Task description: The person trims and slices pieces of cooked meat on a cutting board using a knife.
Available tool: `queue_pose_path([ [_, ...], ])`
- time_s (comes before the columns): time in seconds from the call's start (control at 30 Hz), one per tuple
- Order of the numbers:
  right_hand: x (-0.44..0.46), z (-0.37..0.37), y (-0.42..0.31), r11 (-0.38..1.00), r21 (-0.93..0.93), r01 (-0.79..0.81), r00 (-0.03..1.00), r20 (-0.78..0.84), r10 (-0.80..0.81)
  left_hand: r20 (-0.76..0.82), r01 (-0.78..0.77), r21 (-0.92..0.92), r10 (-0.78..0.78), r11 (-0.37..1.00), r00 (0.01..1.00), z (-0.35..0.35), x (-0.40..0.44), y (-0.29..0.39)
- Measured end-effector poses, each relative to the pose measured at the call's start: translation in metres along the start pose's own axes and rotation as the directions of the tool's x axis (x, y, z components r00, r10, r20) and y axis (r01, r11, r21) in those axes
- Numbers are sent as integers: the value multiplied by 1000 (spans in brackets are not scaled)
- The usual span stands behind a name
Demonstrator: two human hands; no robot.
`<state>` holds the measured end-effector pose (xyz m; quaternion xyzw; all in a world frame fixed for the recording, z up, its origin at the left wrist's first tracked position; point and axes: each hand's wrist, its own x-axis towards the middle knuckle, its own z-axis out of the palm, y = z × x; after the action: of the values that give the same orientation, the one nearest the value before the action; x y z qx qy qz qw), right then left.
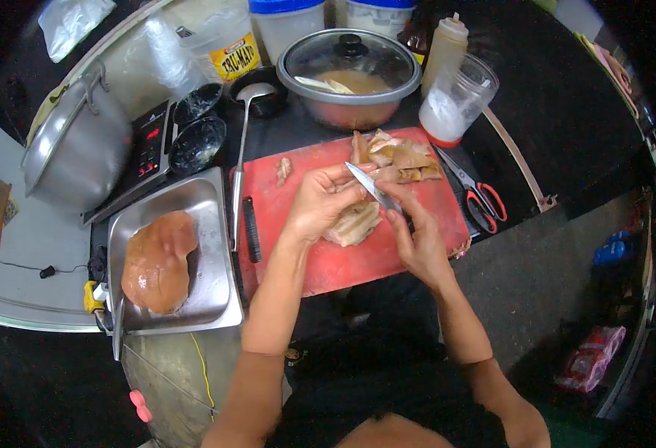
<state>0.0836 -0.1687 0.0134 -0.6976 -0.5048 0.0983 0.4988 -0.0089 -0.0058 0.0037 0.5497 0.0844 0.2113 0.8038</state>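
The person's right hand (420, 237) grips a knife (363, 179) above a pale meat chunk (354, 226) on the red cutting board (328, 272); the left hand (323, 203) curls its fingers beside the blade, their grip unclear. A steel tray (214, 287) holds a large glossy meat piece (160, 265), the lidded pot (352, 116) brownish liquid (361, 81), the clear jar (479, 78) something white.

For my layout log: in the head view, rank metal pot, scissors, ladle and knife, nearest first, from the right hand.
1. Knife, in the right hand.
2. Scissors, at the cutting board's right.
3. Ladle, toward the left.
4. Metal pot, far left.
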Motion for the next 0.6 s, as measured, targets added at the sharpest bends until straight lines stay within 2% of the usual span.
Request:
queue_pose_path([
  [0.1,1,1,8,991,33,133,983,-134,-127,6,33,17,-33,999,999,-2,2,-2],
  [0.2,1,-9,8,992,127,3,978,-207,24,-20,50,7,-49,999,999,0,1,0],
  [0.33,-1,-14,3,986,164,-2,986,-162,29,-25,63,-28,-63,998,998,4,1,2],
  [0.4,-3,-8,-2,961,277,0,989,-140,41,-27,71,-36,-72,997,997,3,1,1],
  [0.47,-4,-4,-3,955,294,-29,992,-112,64,-26,48,-67,-50,997,998,1,2,-3],
  [0.53,-4,-1,1,976,213,-54,993,-94,76,-24,50,-63,-52,997,998,0,2,-3],
  [0.6,-3,1,9,992,127,-8,995,-95,20,-19,74,-26,-74,997,997,1,1,-1],
])
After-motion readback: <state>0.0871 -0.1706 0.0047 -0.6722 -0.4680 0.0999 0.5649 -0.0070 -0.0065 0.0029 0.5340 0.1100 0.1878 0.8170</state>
